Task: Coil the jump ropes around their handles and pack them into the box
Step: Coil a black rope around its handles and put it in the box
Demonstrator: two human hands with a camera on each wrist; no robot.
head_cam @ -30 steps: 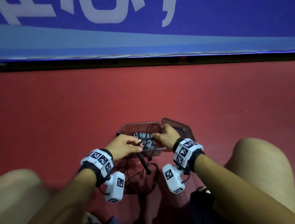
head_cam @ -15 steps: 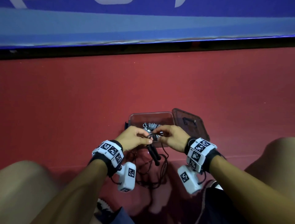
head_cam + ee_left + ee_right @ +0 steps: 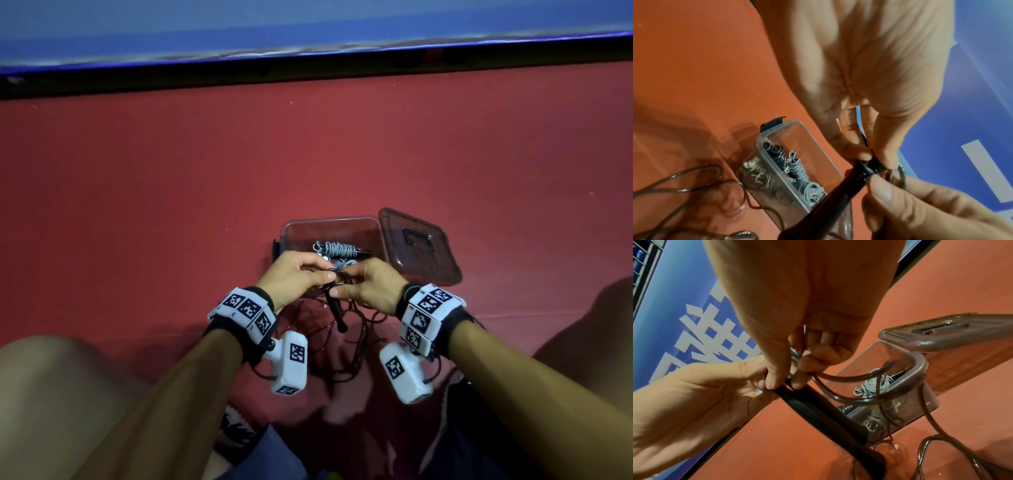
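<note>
Black handles (image 3: 334, 308) hang pinched at their top by both the left hand (image 3: 294, 279) and the right hand (image 3: 368, 286). Their dark rope (image 3: 356, 337) trails loose on the red floor (image 3: 171, 205), before the clear box (image 3: 373, 222) holding a coiled grey rope (image 3: 334, 249)

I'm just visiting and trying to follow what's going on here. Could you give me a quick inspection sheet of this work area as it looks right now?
Surface: red floor; the person sits on it.
Job's things: clear box open, with grey coiled ropes inside; lid lies beside it on the right; black handles held over the box's near edge; dark rope loose on the floor.
Clutter: nothing seen.
Grippers: left hand and right hand both pinch the handles' top end.
Cables: thin leads hang from the wrist cameras.
Surroundings: blue banner along the far edge.
</note>
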